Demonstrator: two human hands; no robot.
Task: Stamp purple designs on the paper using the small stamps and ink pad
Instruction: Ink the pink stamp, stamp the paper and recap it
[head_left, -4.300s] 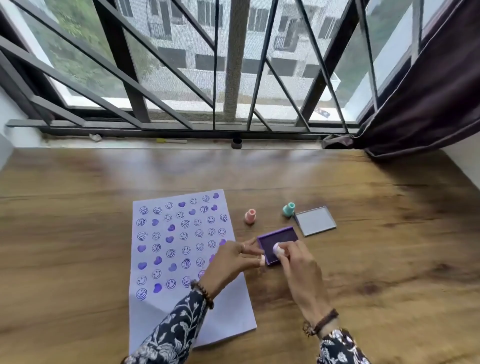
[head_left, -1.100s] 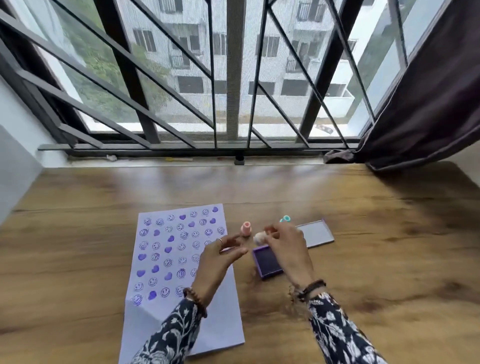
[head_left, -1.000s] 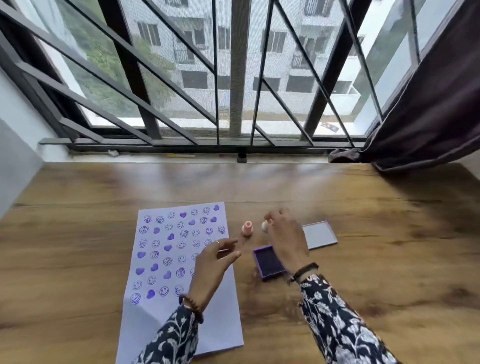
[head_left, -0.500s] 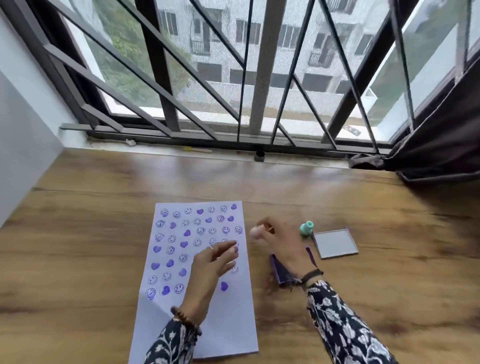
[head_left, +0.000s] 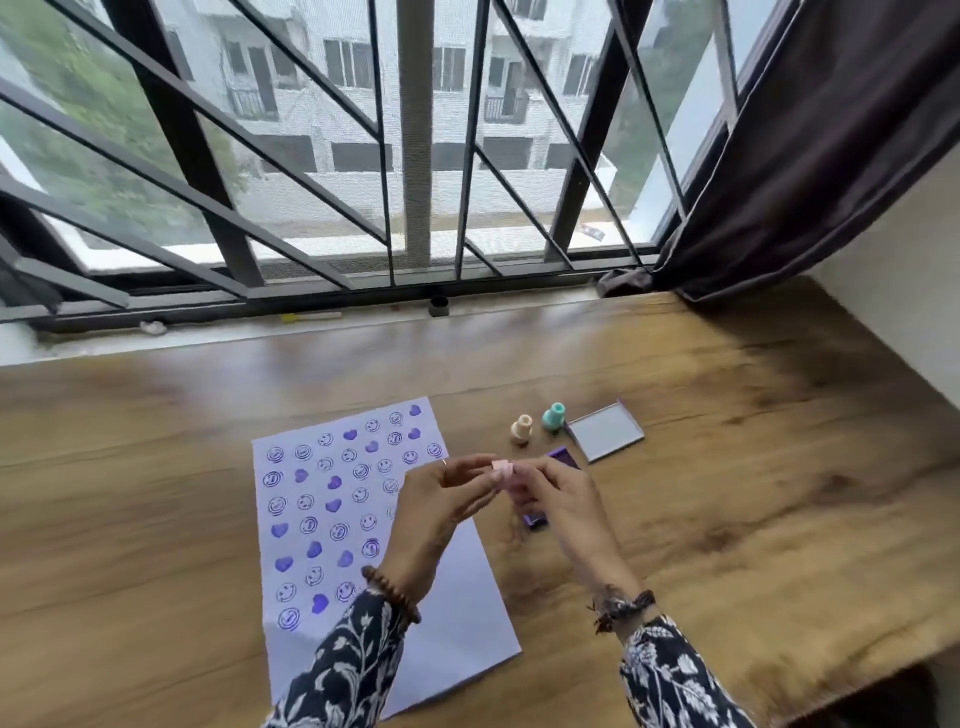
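While held by both hands (head_left: 511, 493): one pink stamp (head_left: 503, 472); two stamps (head_left: 521, 429) on table.

This looks like a room in a home, high up in an apartment block. A wooden desk (head_left: 727, 467) stands against a barred window (head_left: 415, 156) with a dark curtain (head_left: 831, 130) drawn aside, and residential buildings (head_left: 415, 78) with balconies face it outside.

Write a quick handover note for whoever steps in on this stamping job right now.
Both hands, left hand and right hand, hold the pink stamp together in the air above the paper's right edge.
Cream stamp and teal stamp stand beyond the open ink pad; its lid lies to the right.
Done: purple hearts and smileys fill the paper's upper part.
Left: stamp the blank lower part.
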